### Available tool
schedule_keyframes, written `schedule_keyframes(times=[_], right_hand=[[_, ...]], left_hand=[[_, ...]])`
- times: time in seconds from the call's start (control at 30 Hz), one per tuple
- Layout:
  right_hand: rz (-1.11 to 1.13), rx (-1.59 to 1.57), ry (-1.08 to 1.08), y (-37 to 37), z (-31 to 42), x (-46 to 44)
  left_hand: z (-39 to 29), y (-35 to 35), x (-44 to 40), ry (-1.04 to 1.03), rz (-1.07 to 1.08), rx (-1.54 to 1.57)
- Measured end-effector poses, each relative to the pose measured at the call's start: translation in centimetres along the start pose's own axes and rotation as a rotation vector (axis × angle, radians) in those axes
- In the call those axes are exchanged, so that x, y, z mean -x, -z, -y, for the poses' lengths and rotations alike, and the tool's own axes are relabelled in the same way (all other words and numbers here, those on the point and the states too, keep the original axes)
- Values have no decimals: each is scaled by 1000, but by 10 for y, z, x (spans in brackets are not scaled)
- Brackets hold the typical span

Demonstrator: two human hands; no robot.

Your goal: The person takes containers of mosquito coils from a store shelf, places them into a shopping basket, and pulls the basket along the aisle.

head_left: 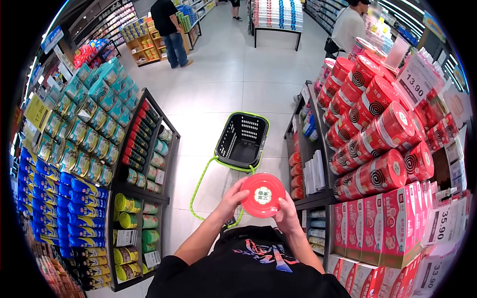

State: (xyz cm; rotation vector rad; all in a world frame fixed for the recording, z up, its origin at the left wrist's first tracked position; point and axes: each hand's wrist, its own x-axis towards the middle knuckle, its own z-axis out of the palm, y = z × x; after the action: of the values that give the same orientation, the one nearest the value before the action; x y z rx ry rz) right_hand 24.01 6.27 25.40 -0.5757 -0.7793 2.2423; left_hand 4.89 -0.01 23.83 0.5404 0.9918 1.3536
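A round red tin of mosquito coils, its lid facing up with a white and green flower-shaped label, is held in front of my chest. My left hand grips its left edge, thumb on the rim. On the opposite side my right hand closes around the lower right edge. The tin's sides and underside are hidden. Just beyond it, on the floor, stands a black shopping basket with a bright green rim. Its long green handle loops down to the left.
Stacked red mosquito coil tins fill the right shelf, above pink boxes. On the left are teal-labelled cans and blue packs. One person stands far left, another at upper right. A display table is ahead.
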Motion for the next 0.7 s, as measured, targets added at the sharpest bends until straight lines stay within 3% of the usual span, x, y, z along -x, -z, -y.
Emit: schedule_keyframes(times=[0.4, 0.7], right_hand=[[-105, 56, 96, -4, 6, 3], [-40, 21, 4, 3, 5, 3]], left_hand=[[1, -23, -1, -21, -25, 2], [-15, -5, 2, -18, 92, -25]])
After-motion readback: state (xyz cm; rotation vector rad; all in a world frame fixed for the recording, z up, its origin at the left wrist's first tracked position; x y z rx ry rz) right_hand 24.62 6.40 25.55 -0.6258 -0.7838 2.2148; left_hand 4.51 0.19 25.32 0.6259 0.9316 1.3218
